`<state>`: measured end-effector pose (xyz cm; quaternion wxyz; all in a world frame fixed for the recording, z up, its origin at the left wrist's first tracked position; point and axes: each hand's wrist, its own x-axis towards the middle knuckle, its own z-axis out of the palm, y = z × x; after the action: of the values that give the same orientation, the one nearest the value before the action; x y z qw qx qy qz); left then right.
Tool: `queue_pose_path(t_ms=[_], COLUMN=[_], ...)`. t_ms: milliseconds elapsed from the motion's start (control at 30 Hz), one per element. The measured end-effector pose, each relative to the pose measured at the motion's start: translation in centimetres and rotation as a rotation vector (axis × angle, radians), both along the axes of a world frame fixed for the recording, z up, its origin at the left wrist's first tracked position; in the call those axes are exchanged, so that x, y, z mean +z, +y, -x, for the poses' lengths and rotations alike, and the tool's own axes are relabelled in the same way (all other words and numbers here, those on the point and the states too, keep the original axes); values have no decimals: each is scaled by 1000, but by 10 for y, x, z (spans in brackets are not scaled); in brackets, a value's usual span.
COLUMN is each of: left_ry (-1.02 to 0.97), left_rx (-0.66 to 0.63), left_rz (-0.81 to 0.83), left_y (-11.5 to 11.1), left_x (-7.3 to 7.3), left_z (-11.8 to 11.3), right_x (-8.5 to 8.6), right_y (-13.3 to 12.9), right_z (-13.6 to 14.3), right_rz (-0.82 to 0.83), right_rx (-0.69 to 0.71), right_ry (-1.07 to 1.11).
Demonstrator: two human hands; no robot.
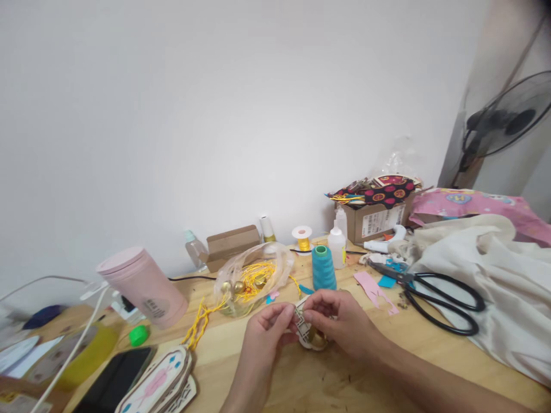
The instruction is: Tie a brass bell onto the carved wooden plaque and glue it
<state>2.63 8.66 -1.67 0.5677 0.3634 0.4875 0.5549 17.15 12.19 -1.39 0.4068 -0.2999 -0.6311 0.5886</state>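
Note:
Near the front centre of the wooden table, my left hand has its thumb and fingers pinched at the left edge of a pale cut-out ornament. From the other side, my right hand grips the same ornament, its thumb and index finger closed near the upper part. A round gold bell shows at the ornament's lower right, partly under my right fingers. Just behind my hands stands a teal thread cone. A clear bag with yellow cords and gold bells lies behind and to the left.
Black-handled scissors rest on white cloth at right. White bottles and a cardboard box stand behind. On the left are a pink tumbler, a phone, stacked ornaments and yellow tape.

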Motion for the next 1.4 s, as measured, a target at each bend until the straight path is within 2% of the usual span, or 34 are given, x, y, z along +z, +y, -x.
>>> queue_pose_path(t_ms=[167, 300, 467, 833, 1200, 1400], left_ry=[-184, -245, -245, -244, -253, -315], left_rx=[73, 90, 36, 29, -21, -8], left_rz=[87, 127, 120, 103, 79, 100], left_y=[-1, -1, -1, -1, -1, -1], left_x=[5, 5, 3, 5, 1, 1], left_z=[-1, -1, 0, -2, 0, 1], right_x=[-3, -3, -1, -2, 0, 0], right_y=[3, 3, 1, 2, 0, 1], right_z=[1, 2, 1, 1, 1, 1], right_rz=[31, 37, 35, 45, 50, 50], right_rx=[-14, -5, 5, 57, 26, 25], right_ry=[27, 37, 36, 57, 27, 17])
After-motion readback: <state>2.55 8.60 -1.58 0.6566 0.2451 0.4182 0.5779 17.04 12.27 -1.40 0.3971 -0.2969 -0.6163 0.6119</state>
